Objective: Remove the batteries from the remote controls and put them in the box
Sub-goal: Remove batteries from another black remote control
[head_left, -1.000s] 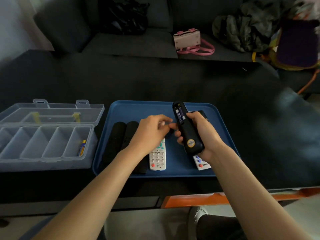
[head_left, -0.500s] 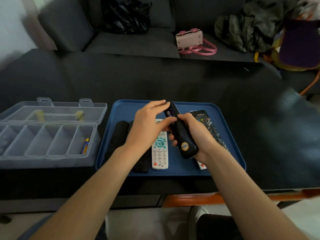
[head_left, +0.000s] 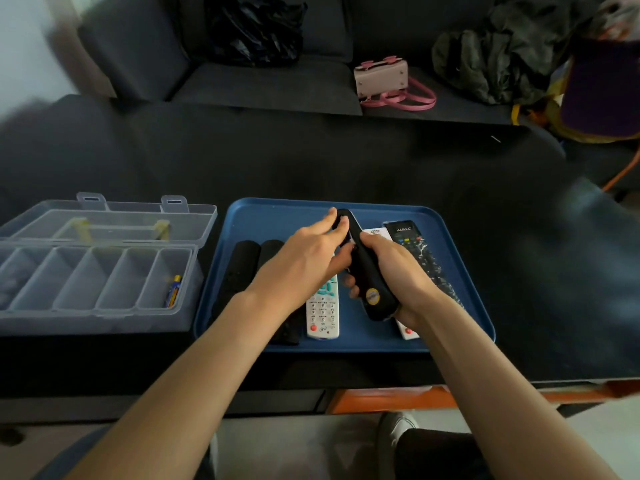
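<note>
One black remote (head_left: 367, 271) is held above the middle of the blue tray (head_left: 460, 327), gripped by the right hand (head_left: 398, 271); since a second ago its battery bay has been turned from view, and the left hand's (head_left: 304, 258) fingers have been brought onto its top end, so extraction is judged underway. One battery (head_left: 174, 291) is already lodged in the box's (head_left: 104, 317) rightmost compartment, at the desk's left edge

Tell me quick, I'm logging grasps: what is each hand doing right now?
Left hand: fingers straight, fingertips touching the top end of the black remote; no grip.
Right hand: grip closed round the black remote's body.
</note>
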Available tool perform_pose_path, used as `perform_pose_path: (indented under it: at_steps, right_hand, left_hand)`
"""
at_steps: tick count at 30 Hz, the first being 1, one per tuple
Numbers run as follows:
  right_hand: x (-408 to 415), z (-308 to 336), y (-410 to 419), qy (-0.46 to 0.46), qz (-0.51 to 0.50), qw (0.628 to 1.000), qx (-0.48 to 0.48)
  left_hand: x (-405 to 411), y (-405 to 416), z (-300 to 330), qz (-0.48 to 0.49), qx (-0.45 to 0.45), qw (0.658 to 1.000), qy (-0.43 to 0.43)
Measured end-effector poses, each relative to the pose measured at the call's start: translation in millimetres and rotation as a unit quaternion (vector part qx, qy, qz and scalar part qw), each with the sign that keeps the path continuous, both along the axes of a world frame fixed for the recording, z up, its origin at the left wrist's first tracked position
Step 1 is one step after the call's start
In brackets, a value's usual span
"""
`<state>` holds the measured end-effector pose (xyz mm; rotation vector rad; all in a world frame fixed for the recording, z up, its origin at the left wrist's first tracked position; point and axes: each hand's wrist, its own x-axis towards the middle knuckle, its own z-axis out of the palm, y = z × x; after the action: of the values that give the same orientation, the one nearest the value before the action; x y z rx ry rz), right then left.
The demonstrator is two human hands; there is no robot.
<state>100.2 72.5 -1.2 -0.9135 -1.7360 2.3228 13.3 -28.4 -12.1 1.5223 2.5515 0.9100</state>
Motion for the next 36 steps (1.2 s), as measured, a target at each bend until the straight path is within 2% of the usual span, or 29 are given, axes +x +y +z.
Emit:
perform_pose_path:
  at_steps: [4, 7, 13, 15, 17, 21, 24, 30, 36]
  right_hand:
    - [0.1, 1.5, -0.7, 0.006, -0.023, 0.998, -0.063]
    - [1.3, 6.8, 2.4, 0.021, -0.024, 0.994, -0.102]
    - [4.9, 10.0, 4.3, 0.010, 0.004, 0.995, -0.094]
    - [4.8, 9.9, 3.3, 0.009, 0.006, 0.995, -0.101]
    - [4.4, 9.4, 2.8, 0.007, 0.006, 0.995, -0.102]
    - [3.9, 10.8, 3.3, 0.004, -0.001, 0.994, -0.114]
    - [2.3, 10.7, 4.5, -0.003, -0.013, 0.992, -0.126]
    - [1.2, 9.5, 2.7, 0.002, -0.028, 0.994, -0.107]
    - [1.9, 9.4, 1.3, 0.004, -0.034, 0.996, -0.083]
  left_hand:
    - [-1.5, -0.6, -3.6, -0.024, 0.014, 1.000, -0.005]
    - [-5.1, -1.3, -5.0, -0.054, 0.085, 0.995, 0.008]
    - [-16.3, -2.8, -9.9, -0.115, 0.133, 0.963, 0.206]
    - [-15.5, -2.3, -10.3, -0.108, 0.160, 0.953, 0.232]
    - [-12.3, -1.5, -9.4, -0.090, 0.179, 0.958, 0.203]
    - [-5.5, -2.1, -1.1, -0.052, 0.198, 0.979, -0.010]
    - [-7.1, 0.1, 2.5, 0.012, 0.190, 0.977, -0.099]
    - [-8.0, 4.2, 0.0, 0.053, 0.111, 0.970, -0.212]
    - [-11.7, 3.1, -2.6, 0.074, 0.120, 0.969, -0.203]
